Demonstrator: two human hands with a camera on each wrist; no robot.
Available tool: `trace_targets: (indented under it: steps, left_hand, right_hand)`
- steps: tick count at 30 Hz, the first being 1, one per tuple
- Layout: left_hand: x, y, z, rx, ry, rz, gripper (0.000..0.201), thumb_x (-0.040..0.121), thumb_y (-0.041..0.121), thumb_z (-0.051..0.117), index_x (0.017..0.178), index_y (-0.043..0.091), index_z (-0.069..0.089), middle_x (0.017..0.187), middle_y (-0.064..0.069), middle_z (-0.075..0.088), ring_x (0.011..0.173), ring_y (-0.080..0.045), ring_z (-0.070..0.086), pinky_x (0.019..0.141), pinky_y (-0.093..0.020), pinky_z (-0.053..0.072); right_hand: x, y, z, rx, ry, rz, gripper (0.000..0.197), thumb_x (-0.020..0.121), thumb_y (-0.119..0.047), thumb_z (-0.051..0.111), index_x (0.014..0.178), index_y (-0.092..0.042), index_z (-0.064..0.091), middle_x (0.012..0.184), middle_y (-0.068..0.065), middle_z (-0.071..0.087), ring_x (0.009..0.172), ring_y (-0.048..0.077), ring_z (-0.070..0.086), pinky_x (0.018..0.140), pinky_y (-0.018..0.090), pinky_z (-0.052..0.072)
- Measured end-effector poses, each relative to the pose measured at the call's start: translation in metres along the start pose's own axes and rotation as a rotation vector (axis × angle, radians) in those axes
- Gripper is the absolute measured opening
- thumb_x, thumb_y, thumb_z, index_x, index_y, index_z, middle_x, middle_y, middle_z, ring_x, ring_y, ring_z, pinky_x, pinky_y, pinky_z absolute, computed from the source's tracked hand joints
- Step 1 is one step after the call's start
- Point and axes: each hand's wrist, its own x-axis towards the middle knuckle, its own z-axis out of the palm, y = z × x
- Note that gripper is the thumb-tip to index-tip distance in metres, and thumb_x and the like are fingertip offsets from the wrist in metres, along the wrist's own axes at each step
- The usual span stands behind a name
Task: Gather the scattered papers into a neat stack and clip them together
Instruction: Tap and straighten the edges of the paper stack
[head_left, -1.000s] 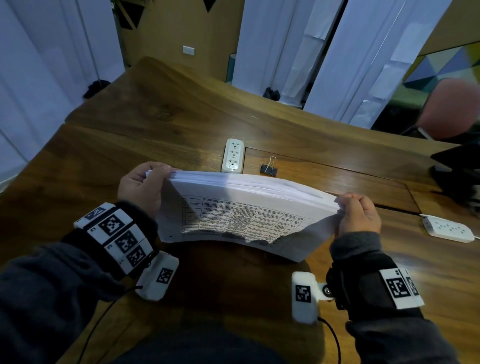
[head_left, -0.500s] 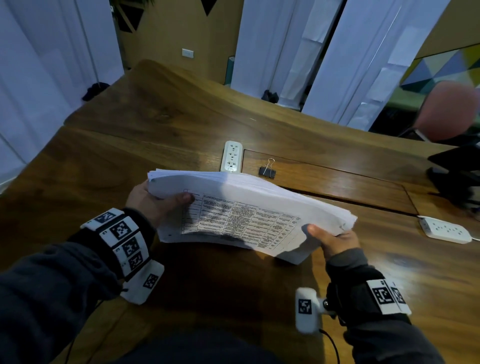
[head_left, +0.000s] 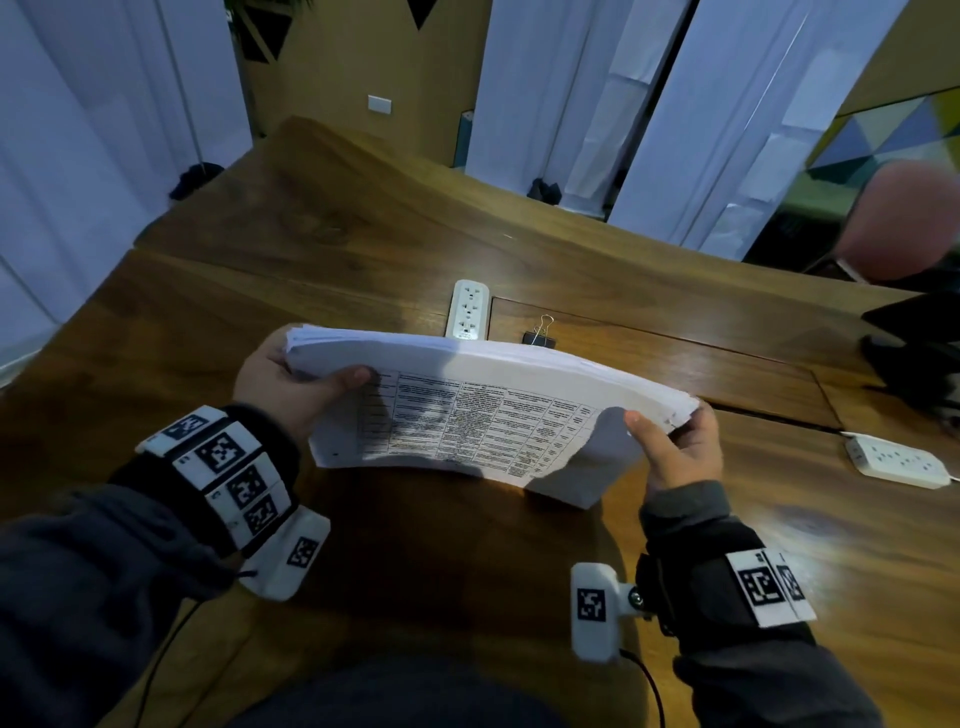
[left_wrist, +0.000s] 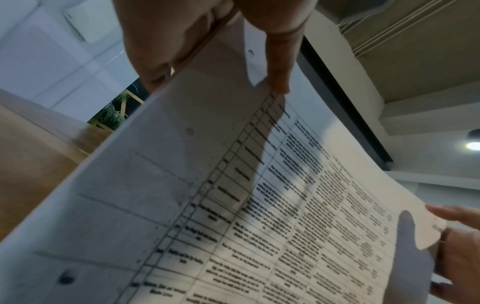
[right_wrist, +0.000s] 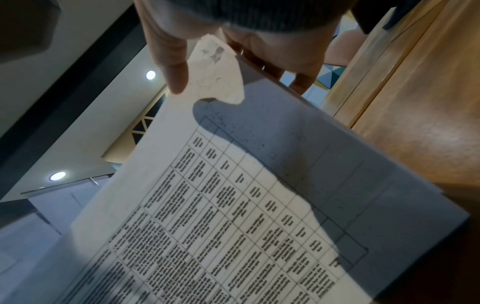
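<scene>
A thick stack of white papers (head_left: 467, 415), printed with a table on the face toward me, stands tilted on its long lower edge on the wooden table (head_left: 260, 291). My left hand (head_left: 291, 384) grips its left end, thumb on the printed face, fingers behind. My right hand (head_left: 675, 441) grips the right end the same way. The printed sheet (left_wrist: 259, 205) fills the left wrist view, and the same sheet (right_wrist: 233, 216) fills the right wrist view. A black binder clip (head_left: 540, 336) with wire handles lies on the table just beyond the stack.
A white power strip (head_left: 467, 310) lies behind the stack beside the clip. Another power strip (head_left: 896, 461) sits at the right, past my right hand. Dark objects (head_left: 914, 364) crowd the table's far right edge.
The stack was lifted and shifted in my hands, then set back upright on its edge. My right hand moved from under the right corner to gripping the right end.
</scene>
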Motion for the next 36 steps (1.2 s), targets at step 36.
trace_targets:
  steps: [36]
  left_hand:
    - [-0.007,0.005,0.002,-0.058,-0.064,0.02,0.052,0.041,0.021,0.085,0.079,0.032,0.051,0.084,0.01,0.056,0.071,0.002,0.059,0.046,-0.004,0.044]
  right_hand:
    - [0.019,-0.007,0.028,-0.049,0.3,0.025,0.024,0.078,-0.016,0.07,0.079,-0.02,0.046,0.073,-0.003,0.056,0.052,-0.002,0.057,0.052,0.01,0.049]
